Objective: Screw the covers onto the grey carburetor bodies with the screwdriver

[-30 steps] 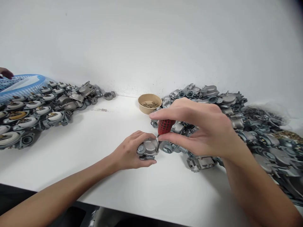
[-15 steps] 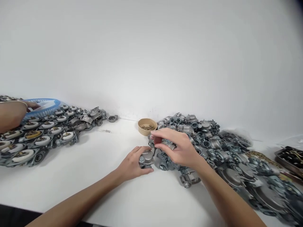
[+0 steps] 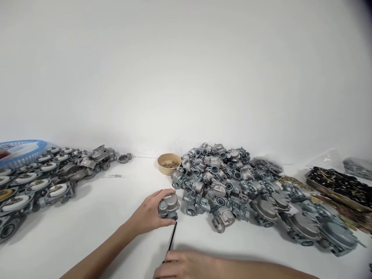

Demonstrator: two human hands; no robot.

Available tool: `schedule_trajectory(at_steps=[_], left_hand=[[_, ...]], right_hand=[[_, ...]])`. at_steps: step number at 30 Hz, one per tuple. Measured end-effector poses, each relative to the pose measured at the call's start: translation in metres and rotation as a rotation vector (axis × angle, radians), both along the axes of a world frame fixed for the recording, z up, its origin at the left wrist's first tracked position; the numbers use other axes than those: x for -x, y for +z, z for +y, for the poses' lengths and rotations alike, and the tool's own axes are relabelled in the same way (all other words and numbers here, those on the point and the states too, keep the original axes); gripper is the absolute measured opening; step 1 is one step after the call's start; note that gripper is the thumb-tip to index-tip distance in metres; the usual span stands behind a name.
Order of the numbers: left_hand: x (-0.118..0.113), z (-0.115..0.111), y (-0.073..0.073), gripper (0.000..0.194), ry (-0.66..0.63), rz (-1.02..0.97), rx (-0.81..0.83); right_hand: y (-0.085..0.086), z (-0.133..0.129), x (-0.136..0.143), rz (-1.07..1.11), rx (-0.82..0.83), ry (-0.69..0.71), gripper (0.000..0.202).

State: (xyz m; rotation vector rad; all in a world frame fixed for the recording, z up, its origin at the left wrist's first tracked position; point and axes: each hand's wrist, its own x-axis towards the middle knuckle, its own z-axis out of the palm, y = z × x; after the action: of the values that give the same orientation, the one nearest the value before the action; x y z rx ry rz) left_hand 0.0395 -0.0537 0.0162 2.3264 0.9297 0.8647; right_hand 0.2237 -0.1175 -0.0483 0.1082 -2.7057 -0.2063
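Observation:
My left hand (image 3: 149, 213) is wrapped around a grey metal carburetor (image 3: 169, 205), which rests on the white table with its domed cover up. At the bottom edge, my right hand (image 3: 186, 265) is closed on a screwdriver, its thin black shaft (image 3: 173, 236) pointing up toward the carburetor's lower edge. The handle is hidden by the fingers. To the right of my left hand, and apart from it, lies a heap of similar carburetors (image 3: 216, 190).
Behind my hands stands a round cardboard bowl (image 3: 162, 169) of small brass screws. Carburetors with white floats (image 3: 39, 184) and a blue basket (image 3: 42, 146) fill the left, where another person's hand (image 3: 4, 153) shows. A metal tray (image 3: 314, 182) of black and brass-coloured parts sits at far right.
My right hand has dropped from above the carburetor to the table's near side, the screwdriver shaft now plainly visible. My left hand keeps its hold. The view has shifted right.

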Motion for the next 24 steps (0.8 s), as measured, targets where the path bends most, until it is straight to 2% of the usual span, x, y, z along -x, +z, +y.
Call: schedule_trajectory(at_steps=[2, 4, 9, 11, 13, 16, 19, 21, 24], left_hand=[[-0.004, -0.001, -0.003, 0.069, 0.024, -0.024, -0.011], [-0.006, -0.001, -0.006, 0.066, 0.04, -0.037, -0.018], [-0.013, 0.007, -0.013, 0.058, 0.06, -0.083, -0.096], [-0.021, 0.011, -0.006, 0.058, 0.088, -0.109, -0.159], [-0.037, 0.015, 0.014, 0.059, 0.103, -0.122, -0.215], [-0.08, 0.023, 0.059, 0.061, 0.023, -0.108, -0.253], [-0.144, 0.037, 0.103, 0.069, -0.186, -0.047, -0.168], [-0.192, 0.048, 0.119, 0.074, -0.287, -0.017, -0.09], [-0.257, 0.065, 0.124, 0.08, -0.254, 0.133, -0.1]], right_hand=[[-0.002, 0.009, 0.002, -0.031, 0.128, -0.103, 0.016], [0.005, 0.012, 0.001, -0.029, 0.205, -0.179, 0.015], [0.024, -0.003, -0.011, 0.009, 0.299, -0.294, 0.027], [0.026, -0.008, -0.013, 0.01, 0.314, -0.303, 0.03], [0.025, -0.009, -0.012, 0.012, 0.328, -0.309, 0.032], [0.019, -0.007, -0.008, 0.005, 0.336, -0.322, 0.033], [0.011, -0.004, -0.006, 0.022, 0.317, -0.33, 0.032], [0.011, -0.004, -0.006, 0.037, 0.313, -0.329, 0.033], [0.021, -0.007, -0.008, 0.009, 0.291, -0.328, 0.028]])
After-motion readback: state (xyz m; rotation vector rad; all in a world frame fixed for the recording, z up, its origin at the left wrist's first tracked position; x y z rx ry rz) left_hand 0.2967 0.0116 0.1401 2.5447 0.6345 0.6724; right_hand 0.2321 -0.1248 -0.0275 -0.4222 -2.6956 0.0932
